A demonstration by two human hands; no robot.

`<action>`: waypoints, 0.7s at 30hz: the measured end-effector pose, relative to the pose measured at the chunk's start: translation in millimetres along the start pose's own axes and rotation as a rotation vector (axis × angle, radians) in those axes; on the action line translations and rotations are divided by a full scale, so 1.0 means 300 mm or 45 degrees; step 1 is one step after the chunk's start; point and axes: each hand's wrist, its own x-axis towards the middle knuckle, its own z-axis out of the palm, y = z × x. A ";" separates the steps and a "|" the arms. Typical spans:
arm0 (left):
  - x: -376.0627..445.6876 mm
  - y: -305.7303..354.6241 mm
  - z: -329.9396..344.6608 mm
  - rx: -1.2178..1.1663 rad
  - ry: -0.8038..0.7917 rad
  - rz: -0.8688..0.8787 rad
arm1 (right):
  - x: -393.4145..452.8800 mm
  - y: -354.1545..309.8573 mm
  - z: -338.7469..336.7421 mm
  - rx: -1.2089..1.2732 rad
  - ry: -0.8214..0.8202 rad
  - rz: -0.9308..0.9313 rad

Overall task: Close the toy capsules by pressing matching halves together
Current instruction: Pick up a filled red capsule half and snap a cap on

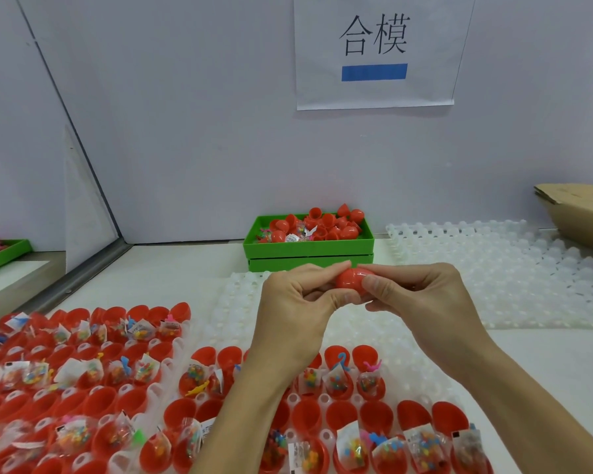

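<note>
A red toy capsule [351,280] is held in mid-air above the white tray, between both hands. My left hand [297,304] grips its left end with thumb and fingers curled round it. My right hand [415,295] pinches its right end, thumb in front. Fingers hide most of the capsule, so its seam cannot be seen. Below the hands, open red capsule halves [339,412] stand in a white moulded tray [421,364], several holding small packets of coloured toys.
A green bin [308,249] of red capsules stands against the back wall. A second tray of filled red halves [83,364] lies at the left. Bare white moulded trays [514,271] cover the right side, with a cardboard box [579,213] behind.
</note>
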 end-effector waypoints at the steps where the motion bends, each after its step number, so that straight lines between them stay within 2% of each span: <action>1: -0.001 0.001 0.000 -0.004 0.001 0.001 | 0.000 0.000 0.000 -0.005 -0.005 -0.006; 7: -0.004 0.016 0.004 -0.055 -0.014 0.007 | 0.003 -0.005 -0.010 0.002 -0.016 -0.042; 14: -0.005 0.018 -0.003 -0.089 -0.023 -0.033 | 0.010 0.000 -0.010 0.113 -0.004 0.026; 21: 0.008 -0.008 -0.013 -0.039 0.015 -0.026 | 0.000 -0.006 0.011 -0.052 0.022 -0.068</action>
